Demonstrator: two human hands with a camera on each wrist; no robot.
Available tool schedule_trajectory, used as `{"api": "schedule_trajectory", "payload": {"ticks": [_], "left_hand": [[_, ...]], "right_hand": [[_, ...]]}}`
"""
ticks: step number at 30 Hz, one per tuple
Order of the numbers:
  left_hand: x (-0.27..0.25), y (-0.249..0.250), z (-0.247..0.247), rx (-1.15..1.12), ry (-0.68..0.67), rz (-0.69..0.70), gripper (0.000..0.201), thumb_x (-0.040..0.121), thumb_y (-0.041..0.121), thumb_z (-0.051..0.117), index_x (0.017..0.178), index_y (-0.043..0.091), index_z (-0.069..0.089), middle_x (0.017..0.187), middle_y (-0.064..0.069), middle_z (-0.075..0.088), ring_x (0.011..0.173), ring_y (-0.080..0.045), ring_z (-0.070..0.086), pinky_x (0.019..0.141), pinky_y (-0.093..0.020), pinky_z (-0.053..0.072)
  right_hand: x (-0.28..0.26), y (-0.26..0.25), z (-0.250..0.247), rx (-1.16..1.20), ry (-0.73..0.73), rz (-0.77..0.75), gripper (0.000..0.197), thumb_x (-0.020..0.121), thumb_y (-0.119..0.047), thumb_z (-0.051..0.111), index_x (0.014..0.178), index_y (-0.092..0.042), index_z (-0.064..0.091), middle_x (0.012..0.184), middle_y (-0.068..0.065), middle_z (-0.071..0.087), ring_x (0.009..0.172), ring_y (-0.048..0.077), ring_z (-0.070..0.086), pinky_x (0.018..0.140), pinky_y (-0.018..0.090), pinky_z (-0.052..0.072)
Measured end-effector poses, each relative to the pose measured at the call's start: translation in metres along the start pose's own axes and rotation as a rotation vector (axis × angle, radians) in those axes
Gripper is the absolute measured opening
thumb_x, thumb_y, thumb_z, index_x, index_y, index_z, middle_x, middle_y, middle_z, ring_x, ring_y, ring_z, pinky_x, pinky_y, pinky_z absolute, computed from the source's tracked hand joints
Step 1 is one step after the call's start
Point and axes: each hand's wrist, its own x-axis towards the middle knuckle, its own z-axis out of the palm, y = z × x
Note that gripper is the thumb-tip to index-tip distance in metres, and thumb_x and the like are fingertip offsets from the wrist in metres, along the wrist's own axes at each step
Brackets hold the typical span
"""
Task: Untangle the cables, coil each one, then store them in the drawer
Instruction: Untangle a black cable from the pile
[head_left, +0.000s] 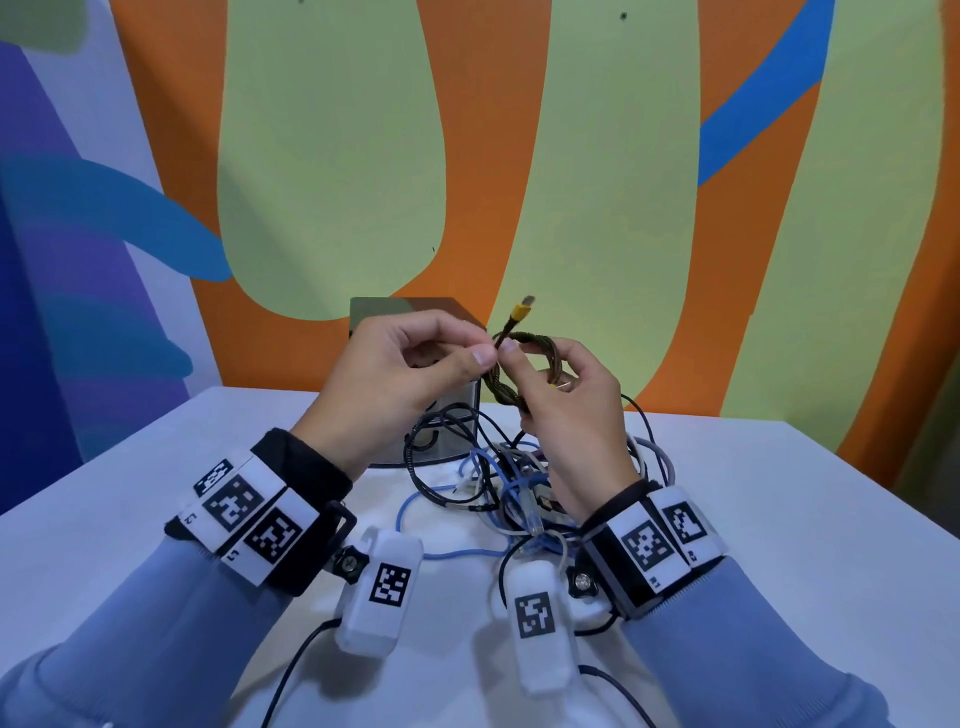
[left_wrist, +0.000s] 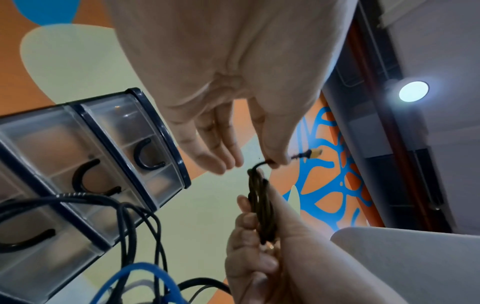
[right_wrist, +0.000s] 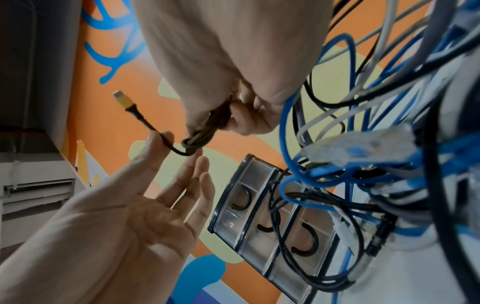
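**Free end up, coil in the right grip**

We are holding the braided cable (head_left: 524, 371) in the air above the worktop (head_left: 779, 519), between us and the drawer unit (head_left: 447, 415). Our right hand (head_left: 566, 415) has its grip curled round the bundled turns of the coil, holding the loop roughly upright and edge-on to the left wrist view. Our left hand (head_left: 405, 374) pinches the loose tail between thumb and forefinger just where it leaves the coil, with the other fingers (right_wrist: 200, 176) relaxed and nearly straight.

What the next move turns on, as we judge it, is that short tail: its long axis runs up and away from the pinch, ending in the yellow connector (head_left: 521, 309), which stands above the top of the coil and to the right of our left thumb. The left hand is the nearer one to it, so wrapping or tucking the end falls to the left, while the right only steadies the loop.

The remaining tangle of blue, white and black cables (head_left: 514, 488) lies on the worktop below our hands, partly draped against the front of the drawer unit, whose clear drawers appear closed. We judge this first coil almost finished and not yet stored
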Motion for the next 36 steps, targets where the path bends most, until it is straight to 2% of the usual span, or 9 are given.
{"api": "schedule_trajectory", "payload": {"ticks": [2,4,7,10,13,16,23,30,36], "left_hand": [[-0.002,0.000,0.002,-0.056,-0.049,-0.065,0.015,0.086,0.013,0.081,0.095,0.001,0.078,0.107,-0.009,0.082,0.099,-0.011,0.075,0.089,-0.033,0.062],[-0.003,-0.002,0.005,-0.124,-0.067,-0.144,0.019,0.081,0.014,0.083,0.092,0.000,0.075,0.109,-0.009,0.082,0.101,-0.015,0.076,0.092,-0.036,0.063],[-0.002,-0.002,0.005,-0.213,-0.008,-0.189,0.028,0.074,0.013,0.085,0.093,0.003,0.068,0.106,-0.017,0.080,0.096,-0.025,0.074,0.084,-0.039,0.063],[-0.001,0.001,0.005,-0.247,0.045,-0.202,0.034,0.079,0.005,0.086,0.106,0.007,0.064,0.103,-0.024,0.078,0.091,-0.032,0.071,0.072,-0.035,0.064],[0.001,0.001,0.003,-0.242,0.118,-0.214,0.038,0.084,0.000,0.084,0.117,0.008,0.068,0.095,-0.013,0.079,0.085,-0.024,0.073,0.066,-0.029,0.061],[0.003,-0.002,0.000,-0.236,0.161,-0.232,0.039,0.084,0.001,0.084,0.120,0.011,0.072,0.098,-0.014,0.074,0.082,-0.017,0.071,0.065,-0.024,0.058],[0.005,-0.011,0.002,0.006,0.212,-0.214,0.014,0.088,0.001,0.074,0.086,0.011,0.083,0.075,-0.009,0.065,0.066,-0.018,0.057,0.051,-0.024,0.048],[0.008,-0.019,0.001,0.074,0.291,-0.291,0.016,0.092,0.009,0.072,0.083,-0.004,0.075,0.062,-0.002,0.065,0.058,-0.020,0.058,0.051,-0.025,0.050],[0.007,-0.013,0.004,-0.109,0.169,-0.322,0.021,0.094,0.001,0.071,0.077,0.011,0.063,0.088,-0.010,0.066,0.070,-0.015,0.063,0.062,-0.023,0.058]], "right_hand": [[0.001,0.000,-0.001,-0.024,-0.014,-0.037,0.017,0.092,-0.031,0.082,0.105,-0.023,0.074,0.061,-0.011,0.045,0.059,0.011,0.039,0.056,0.026,0.037],[-0.001,-0.002,-0.002,-0.048,-0.051,-0.064,0.015,0.093,-0.024,0.080,0.107,-0.023,0.074,0.062,-0.012,0.040,0.059,0.010,0.035,0.057,0.024,0.037],[-0.002,-0.004,0.000,-0.017,-0.099,-0.049,0.022,0.093,-0.020,0.079,0.113,-0.024,0.074,0.069,-0.004,0.045,0.064,0.010,0.041,0.063,0.033,0.043],[0.000,-0.003,0.001,0.064,-0.122,-0.002,0.034,0.093,-0.016,0.079,0.125,-0.025,0.070,0.077,0.003,0.056,0.072,0.011,0.053,0.068,0.028,0.052],[0.001,-0.001,0.000,0.169,-0.112,0.026,0.033,0.095,-0.010,0.076,0.127,-0.018,0.068,0.090,0.008,0.072,0.082,0.015,0.068,0.073,0.024,0.056],[0.001,-0.002,0.002,0.200,-0.123,0.003,0.031,0.096,-0.004,0.074,0.125,-0.013,0.068,0.085,0.004,0.071,0.083,0.015,0.071,0.077,0.029,0.060],[-0.005,-0.003,0.005,0.137,-0.198,-0.074,0.030,0.095,0.003,0.071,0.119,-0.014,0.069,0.085,0.002,0.071,0.084,0.016,0.071,0.078,0.034,0.061],[-0.009,0.000,0.010,0.036,-0.218,-0.153,0.030,0.093,-0.001,0.075,0.117,-0.019,0.074,0.083,-0.017,0.067,0.086,0.022,0.069,0.086,0.048,0.062],[-0.001,-0.001,0.003,0.097,-0.085,-0.059,0.029,0.095,0.001,0.071,0.119,-0.016,0.070,0.083,0.015,0.067,0.078,0.016,0.070,0.073,0.030,0.059]]}}
